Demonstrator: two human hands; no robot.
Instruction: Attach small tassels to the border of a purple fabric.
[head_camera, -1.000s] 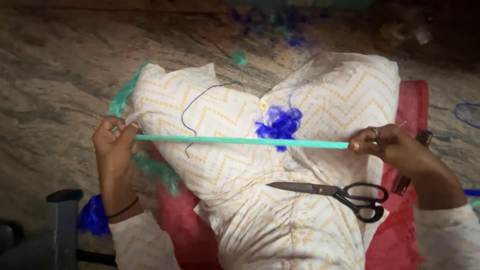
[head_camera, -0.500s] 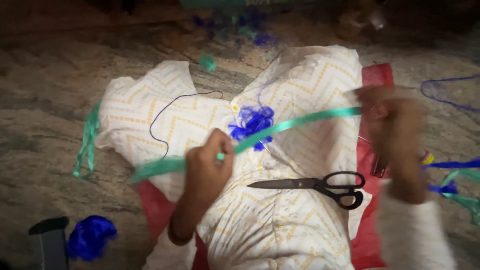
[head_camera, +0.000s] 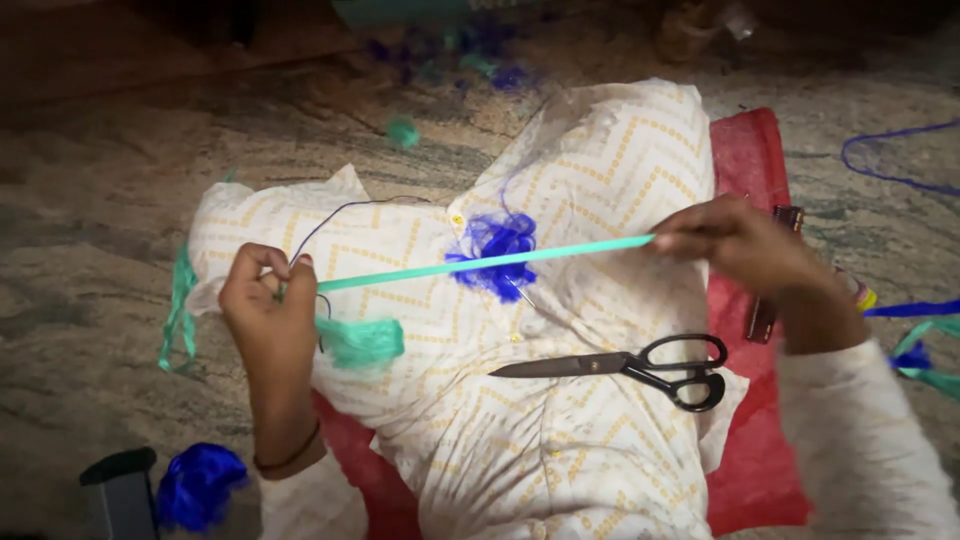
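A green ribbon (head_camera: 480, 262) is stretched taut between my two hands above my lap. My left hand (head_camera: 268, 310) pinches its left end, with loose green ribbon bunched just to the right of that hand. My right hand (head_camera: 735, 240) pinches the right end. Under the ribbon a blue ribbon rosette (head_camera: 495, 245) lies on the white cloth with yellow zigzags (head_camera: 560, 430) that covers my legs. Black-handled scissors (head_camera: 640, 368) lie shut on the cloth, below my right hand.
A red mesh cloth (head_camera: 750, 450) lies under my legs on a stone floor. A dark blue thread (head_camera: 335, 215) curls over the cloth. Blue ribbon scraps (head_camera: 200, 480) sit at lower left beside a dark post (head_camera: 118, 490). More ribbons trail at the right edge.
Both hands moved apart again after my left hand had come to the middle. The ribbon, slack and curved half a second ago, is pulled straight and slopes up to the right.
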